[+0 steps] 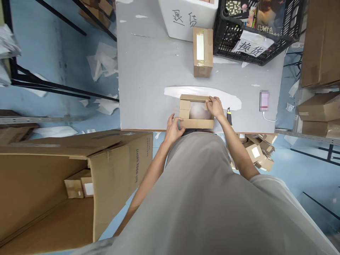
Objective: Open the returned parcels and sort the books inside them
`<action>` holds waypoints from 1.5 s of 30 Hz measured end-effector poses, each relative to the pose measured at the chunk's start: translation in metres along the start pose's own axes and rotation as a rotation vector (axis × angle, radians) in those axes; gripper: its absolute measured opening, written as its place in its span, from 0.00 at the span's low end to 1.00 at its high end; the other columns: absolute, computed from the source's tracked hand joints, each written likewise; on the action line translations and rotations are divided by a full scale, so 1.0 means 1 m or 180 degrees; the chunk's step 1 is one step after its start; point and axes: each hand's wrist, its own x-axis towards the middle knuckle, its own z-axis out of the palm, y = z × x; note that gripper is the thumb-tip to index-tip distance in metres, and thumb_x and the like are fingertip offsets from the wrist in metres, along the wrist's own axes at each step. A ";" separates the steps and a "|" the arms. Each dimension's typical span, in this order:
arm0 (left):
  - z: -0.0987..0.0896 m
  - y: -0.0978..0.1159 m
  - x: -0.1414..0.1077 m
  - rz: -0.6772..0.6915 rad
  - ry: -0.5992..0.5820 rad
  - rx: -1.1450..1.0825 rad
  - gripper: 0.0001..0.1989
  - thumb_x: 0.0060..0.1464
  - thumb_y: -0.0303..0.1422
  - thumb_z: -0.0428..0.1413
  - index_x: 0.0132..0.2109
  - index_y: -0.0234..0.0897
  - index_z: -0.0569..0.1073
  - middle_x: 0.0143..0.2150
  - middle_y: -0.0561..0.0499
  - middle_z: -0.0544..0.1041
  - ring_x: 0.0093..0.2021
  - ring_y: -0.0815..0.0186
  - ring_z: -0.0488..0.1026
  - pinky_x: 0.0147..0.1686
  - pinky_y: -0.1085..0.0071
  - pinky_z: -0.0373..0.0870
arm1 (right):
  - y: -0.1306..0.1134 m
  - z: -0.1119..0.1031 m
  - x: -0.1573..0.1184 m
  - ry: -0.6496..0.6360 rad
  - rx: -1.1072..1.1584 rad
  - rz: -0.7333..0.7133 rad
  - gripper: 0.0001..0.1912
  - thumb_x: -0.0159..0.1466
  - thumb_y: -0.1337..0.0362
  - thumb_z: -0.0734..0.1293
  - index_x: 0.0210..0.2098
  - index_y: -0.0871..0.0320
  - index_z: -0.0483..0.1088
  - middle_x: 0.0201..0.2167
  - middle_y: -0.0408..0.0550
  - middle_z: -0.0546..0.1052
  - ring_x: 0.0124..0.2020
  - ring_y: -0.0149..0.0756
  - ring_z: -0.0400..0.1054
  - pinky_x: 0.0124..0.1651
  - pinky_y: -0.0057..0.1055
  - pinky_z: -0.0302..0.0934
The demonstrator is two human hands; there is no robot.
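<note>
A small cardboard box (197, 123) lies opened at the near edge of the table, its flaps folded outward. Inside it shows something pale and whitish (199, 110), too indistinct to name. My left hand (174, 130) is at the box's near left corner, thumb and fingers around the end of the near flap. At the far right corner, the fingers of my right hand (215, 106) are bent over the cardboard and grip it. Just right of the box lies a yellow and black utility knife (229, 117).
Beyond the box on the grey table (148, 78) stand a taped carton (203, 53), a white bin (183, 21) and a black crate (225, 39). A phone (264, 101) with a cable lies at right. A large open carton (119, 177) stands on my left.
</note>
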 end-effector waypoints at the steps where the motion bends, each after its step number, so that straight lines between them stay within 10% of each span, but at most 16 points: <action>1: 0.004 -0.002 0.001 -0.0025 -0.0009 -0.0039 0.19 0.58 0.29 0.68 0.54 0.44 0.74 0.83 0.33 0.62 0.84 0.38 0.62 0.79 0.34 0.66 | 0.001 0.002 0.001 -0.0047 0.0019 0.0002 0.31 0.81 0.56 0.61 0.77 0.66 0.71 0.75 0.71 0.72 0.77 0.56 0.67 0.82 0.53 0.58; 6: 0.018 0.000 0.010 0.0067 0.0170 0.0030 0.16 0.60 0.30 0.67 0.53 0.44 0.75 0.85 0.34 0.59 0.84 0.39 0.61 0.79 0.35 0.66 | 0.006 0.005 -0.004 -0.0152 0.0045 -0.0015 0.33 0.82 0.54 0.62 0.78 0.65 0.69 0.76 0.70 0.71 0.80 0.54 0.64 0.83 0.52 0.57; 12: 0.014 0.029 0.022 0.0646 -0.0293 0.0706 0.34 0.52 0.26 0.65 0.67 0.42 0.79 0.92 0.39 0.40 0.90 0.31 0.37 0.83 0.27 0.49 | -0.001 0.018 -0.019 -0.0108 -0.0270 0.0009 0.55 0.71 0.51 0.77 0.87 0.63 0.50 0.88 0.73 0.46 0.88 0.64 0.47 0.84 0.61 0.53; 18: -0.006 0.054 0.021 0.0550 -0.0671 0.1304 0.31 0.57 0.30 0.64 0.68 0.37 0.80 0.92 0.41 0.33 0.91 0.34 0.30 0.86 0.33 0.38 | 0.012 0.026 -0.028 0.0447 0.0088 -0.0436 0.43 0.75 0.52 0.68 0.83 0.60 0.56 0.88 0.70 0.50 0.87 0.64 0.49 0.85 0.65 0.52; 30: -0.030 0.016 0.004 0.0128 0.0270 0.0945 0.25 0.67 0.39 0.66 0.67 0.38 0.76 0.91 0.33 0.44 0.89 0.28 0.38 0.82 0.27 0.48 | 0.087 0.021 -0.055 0.0975 0.0399 -0.0277 0.29 0.79 0.59 0.60 0.75 0.62 0.69 0.76 0.70 0.70 0.79 0.57 0.65 0.83 0.59 0.60; 37: -0.016 0.012 0.022 0.0620 0.0345 0.0659 0.22 0.70 0.35 0.60 0.67 0.36 0.79 0.72 0.32 0.77 0.72 0.39 0.71 0.77 0.41 0.66 | 0.072 0.027 -0.063 0.0970 0.0085 -0.0330 0.25 0.80 0.61 0.61 0.72 0.58 0.74 0.78 0.66 0.68 0.80 0.58 0.62 0.83 0.62 0.59; 45: -0.007 0.034 0.057 0.0800 0.0200 0.0908 0.12 0.68 0.28 0.58 0.51 0.40 0.86 0.67 0.37 0.81 0.66 0.43 0.76 0.70 0.44 0.74 | 0.051 0.017 -0.064 0.0853 0.0068 -0.0780 0.21 0.80 0.63 0.61 0.66 0.54 0.79 0.74 0.60 0.74 0.78 0.55 0.64 0.84 0.59 0.59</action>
